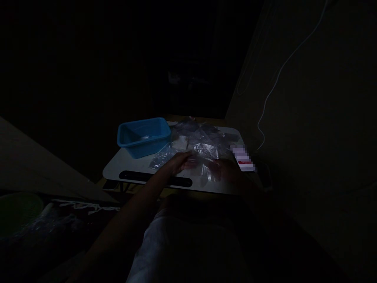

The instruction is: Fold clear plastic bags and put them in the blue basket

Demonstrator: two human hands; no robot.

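Observation:
In dim light, my left hand (182, 162) is closed on the near part of a clear plastic bag (207, 173). My right hand (226, 169), mostly in shadow, grips the bag's other side, so the film stretches between both hands. Beyond them, more crumpled clear plastic (203, 135) covers the back of a small white table (113, 169). A whitish folded piece (180, 142) lies among the plastic just past my left hand; what it is made of I cannot tell.
A blue plastic basin (147, 147) stands at the table's back left. A phone-like lit screen (243, 158), partly blurred out, is at the right edge. A dark slot strip (135, 176) runs along the front. A white cable (278, 74) hangs at right; a green basket (20, 212) sits low left.

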